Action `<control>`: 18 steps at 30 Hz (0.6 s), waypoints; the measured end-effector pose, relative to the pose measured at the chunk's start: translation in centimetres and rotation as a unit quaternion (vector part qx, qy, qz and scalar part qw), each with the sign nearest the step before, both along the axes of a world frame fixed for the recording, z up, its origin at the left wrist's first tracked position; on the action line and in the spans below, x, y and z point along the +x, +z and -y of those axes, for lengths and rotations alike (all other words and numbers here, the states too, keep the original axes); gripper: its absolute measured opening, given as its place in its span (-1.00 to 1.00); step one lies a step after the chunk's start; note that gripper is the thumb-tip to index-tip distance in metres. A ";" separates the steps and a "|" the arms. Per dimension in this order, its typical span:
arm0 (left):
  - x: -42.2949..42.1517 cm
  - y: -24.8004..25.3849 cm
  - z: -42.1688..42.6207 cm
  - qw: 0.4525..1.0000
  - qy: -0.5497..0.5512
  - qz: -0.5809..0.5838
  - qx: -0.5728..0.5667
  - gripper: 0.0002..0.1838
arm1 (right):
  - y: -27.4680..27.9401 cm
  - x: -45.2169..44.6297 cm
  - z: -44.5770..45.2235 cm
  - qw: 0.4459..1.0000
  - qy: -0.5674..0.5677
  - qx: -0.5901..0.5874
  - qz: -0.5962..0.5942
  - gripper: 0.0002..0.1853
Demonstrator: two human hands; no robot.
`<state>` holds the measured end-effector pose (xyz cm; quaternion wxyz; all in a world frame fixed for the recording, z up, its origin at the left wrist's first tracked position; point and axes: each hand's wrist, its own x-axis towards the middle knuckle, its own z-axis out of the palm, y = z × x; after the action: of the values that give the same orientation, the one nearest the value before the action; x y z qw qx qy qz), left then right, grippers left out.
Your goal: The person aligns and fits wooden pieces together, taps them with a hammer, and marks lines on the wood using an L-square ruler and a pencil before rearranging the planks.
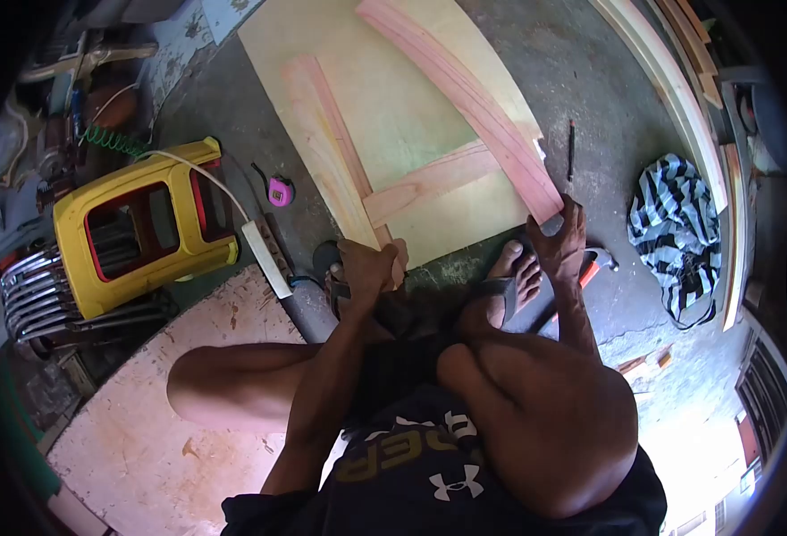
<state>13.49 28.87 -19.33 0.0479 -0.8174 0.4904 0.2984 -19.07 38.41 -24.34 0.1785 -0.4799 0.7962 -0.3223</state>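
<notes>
A pale plywood sheet [411, 98] lies on the floor in front of my feet, with reddish wooden pieces on it. My left hand [371, 268] is closed on the near end of the left wooden leg [335, 152]. At the near end of the long curved wooden piece [483, 107], my right hand [561, 237] grips the corner between thumb and fingers. A shorter crosspiece [433, 183] runs between these two pieces, its right end meeting the curved one. Whether the joints are fastened cannot be seen.
A pink tape measure [280, 190], a white power strip [268, 259] and a yellow plastic frame [134, 237] are at the left. A hammer [597, 260], a black pencil [571, 152] and a checkered cloth [675, 232] lie at the right. Long boards [679, 98] line the right side.
</notes>
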 end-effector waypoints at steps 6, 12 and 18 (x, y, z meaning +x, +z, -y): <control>3.0 1.5 2.1 0.995 -0.053 -0.039 0.077 0.30 | 6.1 1.4 1.3 0.998 -0.007 0.052 0.045 -0.37; 9.8 25.1 10.0 0.958 -0.105 -0.263 -0.056 -0.34 | 3.6 -1.0 0.0 0.995 0.077 0.010 -0.064 -0.32; 16.2 32.4 7.0 0.883 -0.037 -0.253 -0.394 -0.55 | 7.1 0.8 3.1 0.991 0.064 -0.023 -0.111 -0.30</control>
<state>29.69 21.84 13.05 -0.3929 -0.6467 0.5930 0.2751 -18.27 35.32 -17.26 0.0982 -0.5668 0.7711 -0.2731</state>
